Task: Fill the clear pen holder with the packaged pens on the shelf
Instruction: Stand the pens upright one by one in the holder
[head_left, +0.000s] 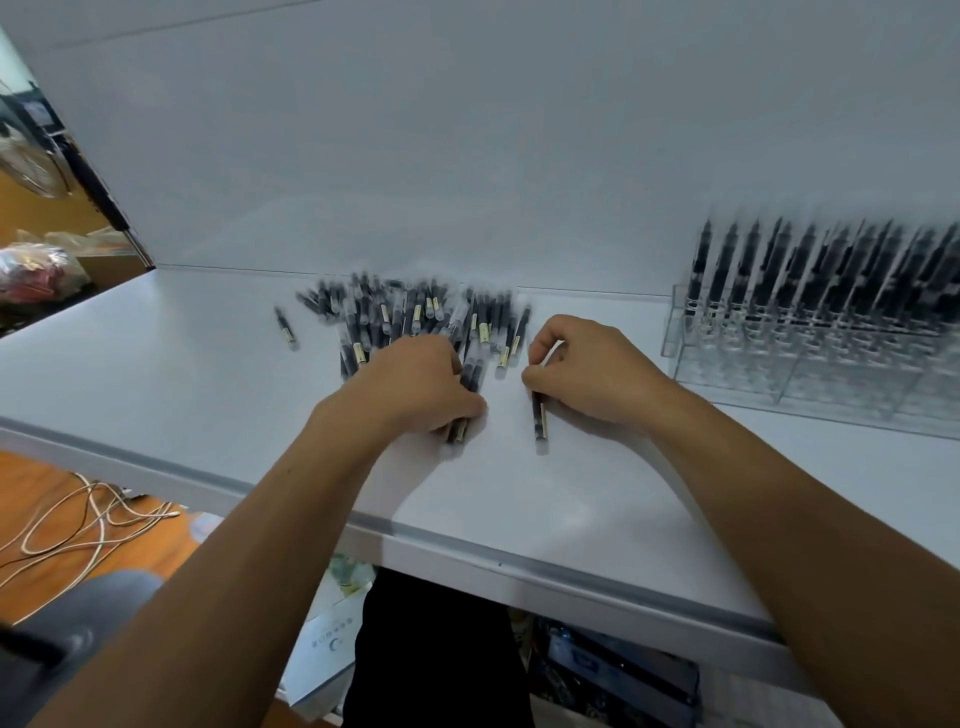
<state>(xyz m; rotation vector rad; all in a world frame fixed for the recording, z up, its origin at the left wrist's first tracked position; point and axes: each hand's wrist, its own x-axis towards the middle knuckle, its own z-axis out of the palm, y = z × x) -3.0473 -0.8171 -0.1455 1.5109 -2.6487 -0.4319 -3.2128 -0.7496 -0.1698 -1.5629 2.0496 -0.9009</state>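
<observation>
A heap of packaged black pens (410, 312) lies on the white shelf (208, 395), blurred by motion. My left hand (415, 384) is curled over the near edge of the heap and grips a few pens (460, 428) whose ends stick out under the palm. My right hand (587, 369) sits just right of the heap, fingers curled, pinching one pen (539, 418) that points toward me. The clear pen holder (810, 364) stands at the right, its back rows holding several upright pens (831, 270).
One stray pen (285, 326) lies left of the heap. The shelf's grey front edge (467, 551) runs diagonally below my arms. Cables (93, 519) lie on the orange floor at left. Boxes (618, 670) sit under the shelf.
</observation>
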